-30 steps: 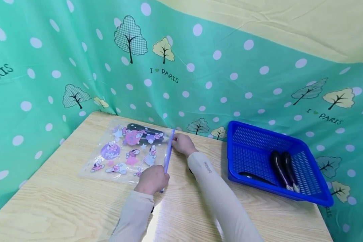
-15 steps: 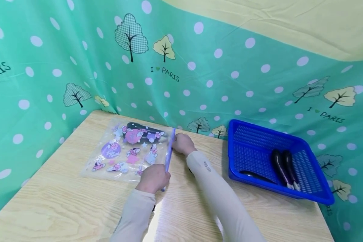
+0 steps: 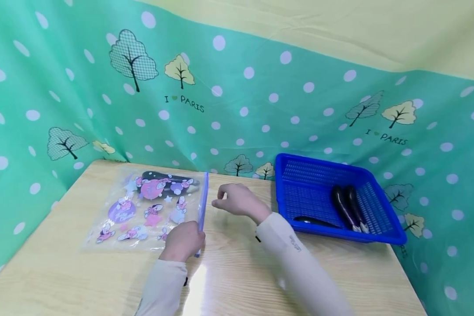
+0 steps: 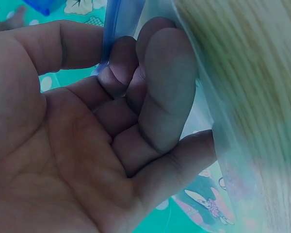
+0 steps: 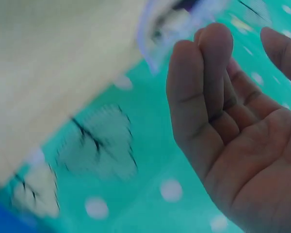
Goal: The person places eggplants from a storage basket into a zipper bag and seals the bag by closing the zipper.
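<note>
My left hand point(image 3: 184, 239) has hold of the bag point(image 3: 148, 215) at the near end of its purple strip point(image 3: 203, 199). Up close, my thumb is on one side of the strip and my bent fingers point(image 4: 169, 87) are on the other, so it is pinched between them. One finger sticks out straighter and touches the thin see-through side.

My right hand point(image 3: 238, 202) is up over the table point(image 3: 83, 281), just beside the strip and apart from it. Its fingers point(image 5: 189, 97) are softly bent and close together, and the thumb stands away from them.

The bag lies flat on my left, with pink, purple and blue pictures on it. Inside, along the far side, is a dark eggplant point(image 3: 170, 182) — its pale end is near the strip. The pictures cover some of it, so I can't tell if there is just one. I can't tell if the bag's mouth is done up.

A blue basket point(image 3: 324, 162) sits on my right, near the back. Two long eggplants point(image 3: 344, 208) lie side by side in it, pale ends toward me, and a third eggplant point(image 3: 316, 221) is by the near wall, partly hidden. Behind everything hangs a green cloth point(image 3: 260, 105) — it has pale dots and trees. I have light sleeves point(image 3: 162, 283) on both arms.
</note>
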Demonstrator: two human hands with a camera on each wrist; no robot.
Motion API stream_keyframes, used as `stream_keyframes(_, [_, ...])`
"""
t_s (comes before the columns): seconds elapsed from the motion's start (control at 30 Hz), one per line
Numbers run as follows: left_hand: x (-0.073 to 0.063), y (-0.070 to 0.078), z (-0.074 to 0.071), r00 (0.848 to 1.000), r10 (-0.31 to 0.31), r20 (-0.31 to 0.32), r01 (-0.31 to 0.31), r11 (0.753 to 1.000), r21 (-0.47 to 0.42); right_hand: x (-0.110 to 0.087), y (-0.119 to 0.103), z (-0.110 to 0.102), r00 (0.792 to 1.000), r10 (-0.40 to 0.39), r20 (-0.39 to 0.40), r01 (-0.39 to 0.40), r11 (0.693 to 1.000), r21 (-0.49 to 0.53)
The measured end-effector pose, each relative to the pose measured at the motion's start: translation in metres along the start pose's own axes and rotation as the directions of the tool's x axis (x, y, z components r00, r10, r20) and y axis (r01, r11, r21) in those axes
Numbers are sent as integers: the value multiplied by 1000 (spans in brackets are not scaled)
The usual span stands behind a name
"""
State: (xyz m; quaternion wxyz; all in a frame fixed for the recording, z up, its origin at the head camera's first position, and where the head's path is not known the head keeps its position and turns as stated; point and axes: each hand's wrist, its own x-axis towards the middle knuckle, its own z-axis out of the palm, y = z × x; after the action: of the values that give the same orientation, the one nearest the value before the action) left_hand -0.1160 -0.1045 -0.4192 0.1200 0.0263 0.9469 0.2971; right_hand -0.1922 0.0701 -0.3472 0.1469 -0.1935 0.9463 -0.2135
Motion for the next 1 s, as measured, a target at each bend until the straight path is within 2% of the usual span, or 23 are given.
stream_keyframes(0.1, [-1,-2,1,1000,12,-15,-12,1000,0,-21,3,-24,1000,-20,-21,20,1000,-13])
stream_keyframes(0.23, [-1,-4,0,999,22,-35,-22,1000,11,-43,22,-58,999,-24,-32,24,1000,-6])
stream_keyframes(0.4, [-2,-4,-1,999,29,-35,-28,1000,14,-62,62,-95,999,27,-18,-28,999,-22])
stream_keyframes(0.53, [-3,-2,1,999,36,-32,-36,999,12,-76,99,-114,995,95,10,-94,993,-72])
stream_keyframes(0.63, [-3,-1,1,998,44,-37,-44,999,17,-82,125,-121,990,133,50,-125,983,-131])
stream_keyframes(0.77, [-3,-1,2,998,49,-42,-48,999,19,-87,155,-120,978,169,119,-141,967,-213])
stream_keyframes(0.9, [-3,-1,2,998,44,-44,-43,999,18,-93,174,-114,960,203,195,-147,953,-265])
stream_keyframes(1.0, [-3,-2,3,998,45,-47,-44,999,21,-98,186,-108,938,250,242,-177,942,-284])
